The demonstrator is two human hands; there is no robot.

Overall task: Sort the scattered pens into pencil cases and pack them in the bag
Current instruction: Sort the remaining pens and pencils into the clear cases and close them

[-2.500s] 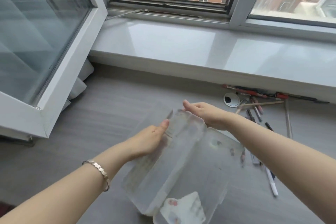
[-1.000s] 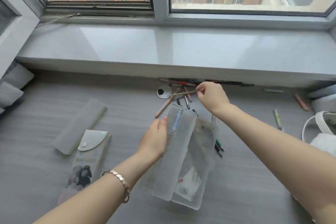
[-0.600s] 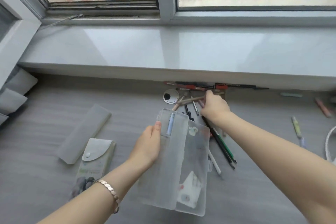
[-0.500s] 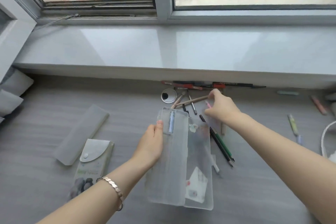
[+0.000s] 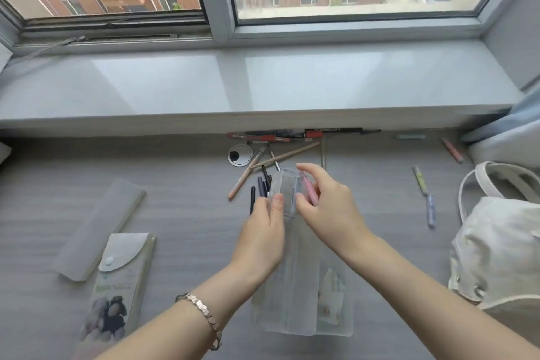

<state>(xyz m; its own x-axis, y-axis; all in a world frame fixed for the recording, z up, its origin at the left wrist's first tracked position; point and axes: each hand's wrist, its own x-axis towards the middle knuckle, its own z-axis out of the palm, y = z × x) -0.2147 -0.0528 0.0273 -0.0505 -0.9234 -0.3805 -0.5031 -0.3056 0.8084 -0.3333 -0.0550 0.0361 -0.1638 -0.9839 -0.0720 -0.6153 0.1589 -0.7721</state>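
Observation:
My left hand [image 5: 263, 237] grips the left flap of a clear plastic pencil case [image 5: 301, 295] that stands open in front of me; a blue pen shows inside near its top. My right hand [image 5: 327, 207] pinches a pink pen [image 5: 310, 192] at the case's top right edge. Beyond the case, several pens and pencils [image 5: 271, 161] lie scattered on the grey desk, with red and black pens [image 5: 280, 134] along the ledge. A white bag [image 5: 496, 245] sits at the right.
A frosted case [image 5: 99, 228] and a snap-flap printed case [image 5: 117, 286] lie at the left. A round cable grommet [image 5: 240, 155] sits by the pens. Loose pens [image 5: 425, 196] and a pink one [image 5: 452, 150] lie near the bag. A wide windowsill [image 5: 263, 85] runs behind the desk.
My right hand left the pen pile holding a pink pen and came back to the case's top. The left hand kept its grip on the case, which now stands more upright.

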